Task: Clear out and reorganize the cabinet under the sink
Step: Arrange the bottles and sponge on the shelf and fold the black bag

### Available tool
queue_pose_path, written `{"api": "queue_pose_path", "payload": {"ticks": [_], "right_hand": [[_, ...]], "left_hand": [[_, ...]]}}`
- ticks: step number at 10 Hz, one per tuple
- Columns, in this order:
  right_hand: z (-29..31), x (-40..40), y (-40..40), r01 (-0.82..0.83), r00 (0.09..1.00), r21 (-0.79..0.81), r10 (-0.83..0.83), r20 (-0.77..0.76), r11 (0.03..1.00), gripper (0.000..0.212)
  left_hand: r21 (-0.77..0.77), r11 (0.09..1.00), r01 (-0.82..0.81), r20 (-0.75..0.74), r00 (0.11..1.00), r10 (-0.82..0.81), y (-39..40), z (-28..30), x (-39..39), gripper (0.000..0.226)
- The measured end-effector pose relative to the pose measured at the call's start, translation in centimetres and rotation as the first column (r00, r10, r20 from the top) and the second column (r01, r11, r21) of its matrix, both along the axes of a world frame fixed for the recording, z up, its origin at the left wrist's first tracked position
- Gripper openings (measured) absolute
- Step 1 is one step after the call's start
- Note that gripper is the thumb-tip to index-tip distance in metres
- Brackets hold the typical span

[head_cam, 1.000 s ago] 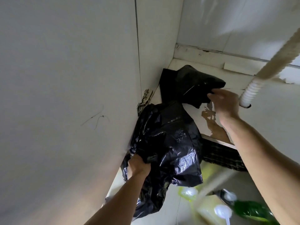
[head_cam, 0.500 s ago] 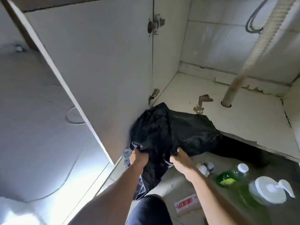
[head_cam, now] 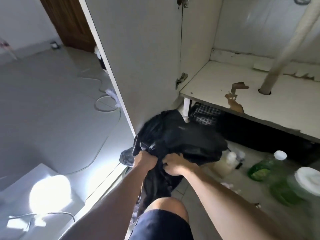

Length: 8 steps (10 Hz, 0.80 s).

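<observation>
A bundle of black plastic bags (head_cam: 181, 135) hangs in front of the open sink cabinet, just outside its floor panel (head_cam: 207, 84). My left hand (head_cam: 142, 161) grips the crumpled plastic at the bundle's left side. My right hand (head_cam: 174, 166) clutches the black material beside it, the two hands almost touching. The bags' lower part drops toward my knee (head_cam: 168, 205). The cabinet floor is white, stained and peeling near the drain pipe (head_cam: 284, 54).
The open cabinet door (head_cam: 138, 58) stands close on the left. On the floor tiles at right are green bottles (head_cam: 263, 168), a pale jug (head_cam: 225, 163) and a white pump top (head_cam: 308, 177). A black grid crate (head_cam: 204, 113) sits under the cabinet base. White cables (head_cam: 103, 101) trail at left.
The black bags have come out of the cabinet and down toward me. My right hand left the back bag and now grips the bundle beside my left hand. The view has pulled back.
</observation>
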State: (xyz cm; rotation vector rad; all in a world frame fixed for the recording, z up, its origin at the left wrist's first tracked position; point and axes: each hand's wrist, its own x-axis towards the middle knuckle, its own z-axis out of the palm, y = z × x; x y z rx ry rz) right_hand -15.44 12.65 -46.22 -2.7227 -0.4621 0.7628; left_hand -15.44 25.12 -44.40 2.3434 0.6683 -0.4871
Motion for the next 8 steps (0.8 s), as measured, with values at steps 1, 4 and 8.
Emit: {"api": "queue_pose_path", "payload": {"ticks": [1, 4, 8], "right_hand": [[-4.8, -1.4, 1.3, -0.168, 0.984, -0.126, 0.158, -0.081, 0.978, 0.037], [-5.8, -3.6, -4.0, 0.076, 0.992, 0.090, -0.067, -0.103, 0.993, 0.049], [2.9, -10.3, -25.7, 0.596, 0.756, 0.401, -0.654, 0.013, 0.696, 0.012]], "left_hand": [[-0.012, 0.999, 0.040, -0.092, 0.995, -0.041, 1.7, -2.1, -0.8, 0.046], [0.278, 0.792, 0.543, -0.399, 0.816, -0.419, 1.4, -2.4, -0.4, 0.057], [0.328, 0.483, 0.812, -0.096, 0.538, -0.838, -22.5, 7.0, -0.8, 0.018]]}}
